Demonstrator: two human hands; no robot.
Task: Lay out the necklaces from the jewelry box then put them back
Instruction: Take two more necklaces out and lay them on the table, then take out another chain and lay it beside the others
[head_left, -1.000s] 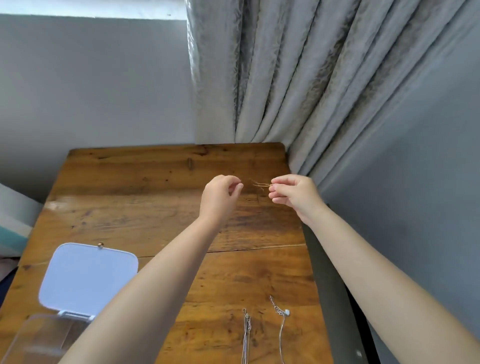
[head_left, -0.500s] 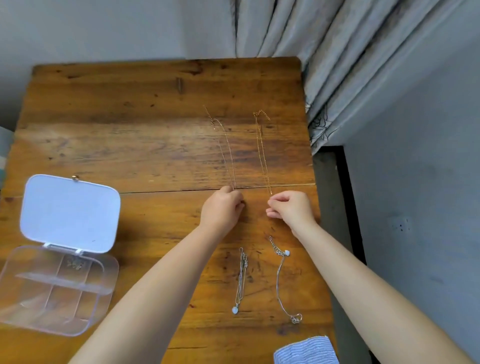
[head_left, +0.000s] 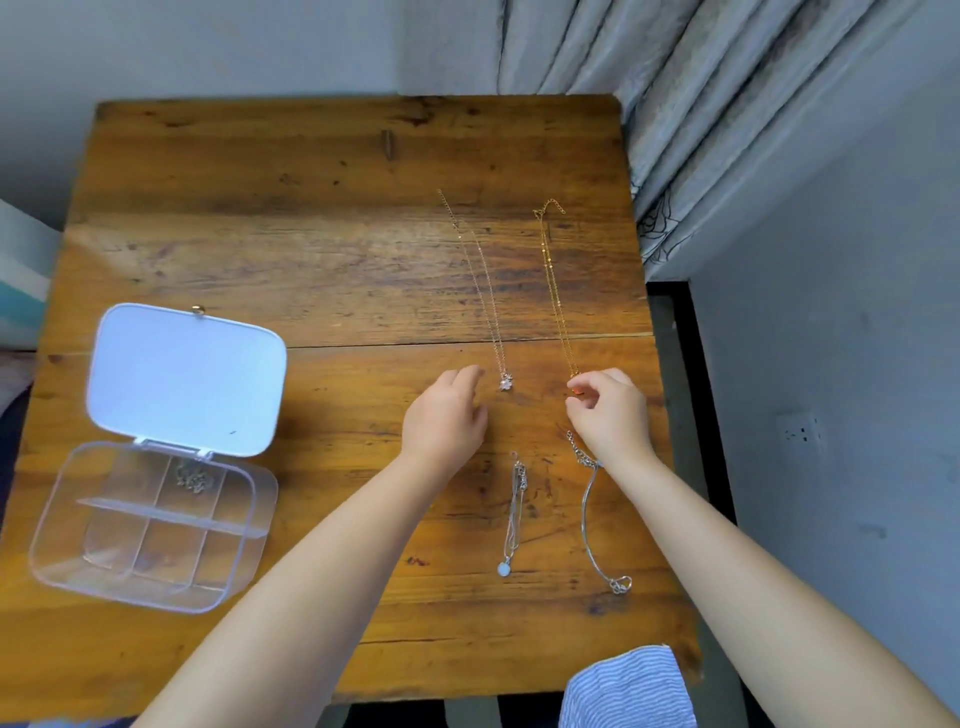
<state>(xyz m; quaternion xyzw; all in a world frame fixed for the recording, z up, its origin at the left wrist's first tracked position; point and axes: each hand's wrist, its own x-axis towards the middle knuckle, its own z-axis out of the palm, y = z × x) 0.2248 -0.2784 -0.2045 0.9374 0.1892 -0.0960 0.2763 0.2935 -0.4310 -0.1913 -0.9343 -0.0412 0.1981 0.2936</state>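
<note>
Left hand (head_left: 444, 415) now off chain (head_left: 478, 291); box (head_left: 150, 519) open.

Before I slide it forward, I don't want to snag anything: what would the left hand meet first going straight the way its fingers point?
Probably the small pendant just beyond the left hand, though height above the table is unclear.
</note>
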